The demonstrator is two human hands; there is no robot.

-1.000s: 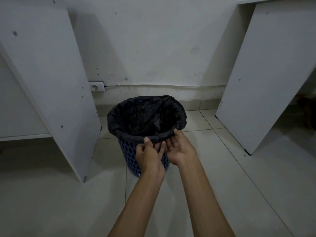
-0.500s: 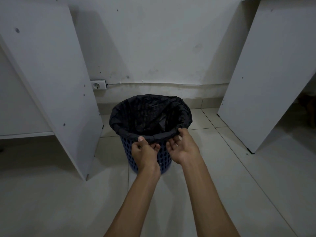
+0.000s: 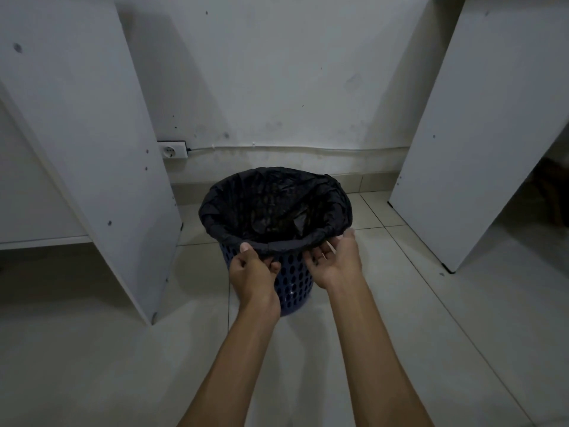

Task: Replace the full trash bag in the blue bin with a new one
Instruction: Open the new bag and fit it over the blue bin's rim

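Note:
A blue perforated bin [image 3: 292,282] stands on the tiled floor under a desk, lined with a black trash bag [image 3: 277,211] whose edge is folded over the rim. My left hand [image 3: 252,269] pinches the folded bag edge at the near left of the rim, thumb on top and fingers curled beneath. My right hand [image 3: 335,260] sits at the near right of the rim, palm up, thumb on the bag edge and fingers curled under the fold. The bag's inside is dark; I cannot make out its contents.
White desk panels stand on the left [image 3: 86,143] and the right [image 3: 480,124] of the bin. A wall socket [image 3: 173,151] with a cable running right sits low on the white wall behind. Pale floor tiles [image 3: 431,303] spread around the bin.
Both hands have slid apart along the near rim, the left going left and the right going right, keeping hold of the folded bag edge.

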